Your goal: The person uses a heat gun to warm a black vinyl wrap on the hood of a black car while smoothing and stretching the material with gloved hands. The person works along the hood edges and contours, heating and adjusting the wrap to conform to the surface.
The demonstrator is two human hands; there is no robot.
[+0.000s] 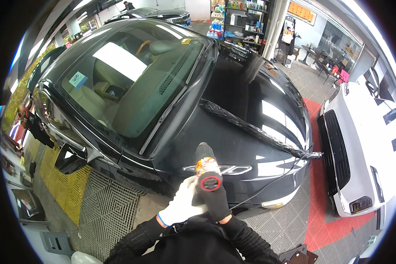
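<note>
My right hand [218, 204], seemingly in a black glove, is closed round the handle of a heat gun [208, 169]. The gun is dark, with a bright patterned sticker and a red-ringed rear, and its nozzle points away from me toward the black car's [180, 149] front side panel. Close against the gun's left side is my left hand [185, 200] in a white glove with a blue cuff. Its fingers look curled, partly hidden by the gun. Beyond the nozzle, chrome trim [237, 170] runs along the panel. A crinkled, black plastic-like strip [251, 127] lies across the hood.
A thin cable [268, 182] runs across the fender. The car's side mirror [71, 158] juts out at left. A white car [356, 145] stands at right by red floor tiles [317, 220]. Another person [33, 123] is at far left. Shelves [246, 22] stand behind.
</note>
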